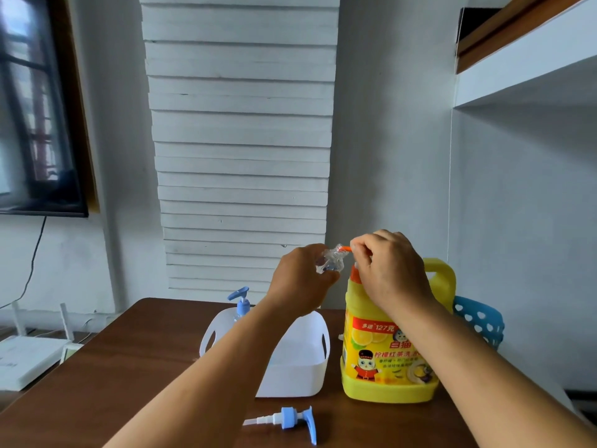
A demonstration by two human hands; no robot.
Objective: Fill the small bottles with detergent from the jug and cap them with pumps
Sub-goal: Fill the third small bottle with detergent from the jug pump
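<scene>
Looking down over our forearms, we see the left hand (302, 279) raised above the table (129, 367), its fingers curled round a small clear bottle (328, 261) that lies tilted, its mouth towards the right. The right hand (392, 270) meets it there, thumb and forefinger pinching a small orange piece (345, 249) at the bottle's mouth; what that piece is we cannot tell. The right hand hangs directly over the neck of the yellow detergent jug (387, 357), hiding most of its orange top (354, 273). The jug stands upright on the table with its handle at the back right and a printed label facing us. Just left of the jug sits a white plastic basket (300, 360) with cut-out handles, and behind our left forearm a bottle with a blue pump (240, 302) stands upright in it. On the table near us, in front of the basket, a loose blue and white pump (290, 418) lies on its side, its dip tube pointing left. Behind the jug on the right we see part of a blue basket (481, 321) with heart-shaped holes. At the far left a white router (29, 357) rests on a lower surface beside the table.
</scene>
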